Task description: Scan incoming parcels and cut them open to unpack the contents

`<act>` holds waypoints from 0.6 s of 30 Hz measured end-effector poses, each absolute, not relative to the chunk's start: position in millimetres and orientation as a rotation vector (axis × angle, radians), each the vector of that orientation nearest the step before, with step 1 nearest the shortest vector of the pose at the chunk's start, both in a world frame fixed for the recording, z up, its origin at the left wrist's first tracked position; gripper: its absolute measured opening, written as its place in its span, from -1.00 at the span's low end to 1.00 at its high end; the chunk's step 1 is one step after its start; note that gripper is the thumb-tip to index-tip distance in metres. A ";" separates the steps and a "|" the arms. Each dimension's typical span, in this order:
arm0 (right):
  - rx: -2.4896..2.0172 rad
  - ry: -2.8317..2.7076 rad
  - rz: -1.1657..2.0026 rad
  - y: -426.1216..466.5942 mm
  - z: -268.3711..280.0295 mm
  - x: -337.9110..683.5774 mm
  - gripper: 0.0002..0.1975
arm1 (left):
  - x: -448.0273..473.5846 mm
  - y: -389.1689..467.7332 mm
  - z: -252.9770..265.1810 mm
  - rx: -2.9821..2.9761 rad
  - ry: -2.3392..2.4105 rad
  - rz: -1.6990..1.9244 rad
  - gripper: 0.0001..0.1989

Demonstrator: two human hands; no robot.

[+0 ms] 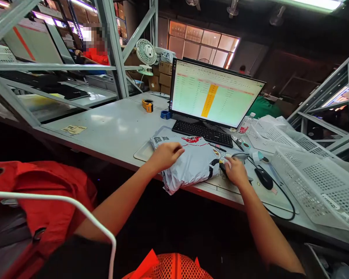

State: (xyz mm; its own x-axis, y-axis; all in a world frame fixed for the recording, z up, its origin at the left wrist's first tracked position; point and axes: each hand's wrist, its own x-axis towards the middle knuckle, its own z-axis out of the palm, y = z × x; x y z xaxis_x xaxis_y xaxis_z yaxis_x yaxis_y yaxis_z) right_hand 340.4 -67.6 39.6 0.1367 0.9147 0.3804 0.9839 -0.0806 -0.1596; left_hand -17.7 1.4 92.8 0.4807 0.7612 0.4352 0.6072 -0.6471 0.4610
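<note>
A white plastic mailing bag [192, 162] with red and black print lies at the desk's front, its near edge hanging slightly over. My left hand [167, 155] is over the bag's left part, fingers curled in together; no object shows in them. At the bag's right side, my right hand [235, 170] has its fingers bent around or against a dark object [222, 168], mostly hidden, whose kind I cannot make out. A black mouse [263, 178] rests to the right of that hand. Behind the bag are a black keyboard [202, 133] and a monitor [215, 93] showing a spreadsheet.
White perforated baskets [317, 186] line the right side, near a plastic bottle [247, 122]. Tape rolls, one in a yellow dispenser [147, 105], stand at the back left. A small fan [146, 52] is clamped to the metal frame [112, 46]. Another person [97, 56] is beyond it.
</note>
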 end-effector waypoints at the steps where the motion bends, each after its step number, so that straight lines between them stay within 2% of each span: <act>1: -1.944 -1.800 -0.245 -55.7 49.9 333.2 -0.59 | -2.1 6.8 96.2 2.548 1.059 0.894 -0.68; 5: -1.585 -1.798 0.004 -1.2 76.3 287.9 -0.59 | 46.5 24.0 82.5 2.750 1.056 0.597 -0.66; 7: -1.511 -1.827 0.216 23.6 75.6 264.0 -0.58 | 55.1 23.0 68.8 2.780 1.092 0.549 -0.74; 12: -1.443 -1.981 0.627 56.7 50.0 231.9 -0.48 | 48.1 12.7 49.6 2.812 1.135 0.611 -0.73; 18: -1.443 -2.061 0.789 55.0 29.6 230.2 -0.49 | 46.2 23.0 41.2 2.881 0.887 0.786 -0.71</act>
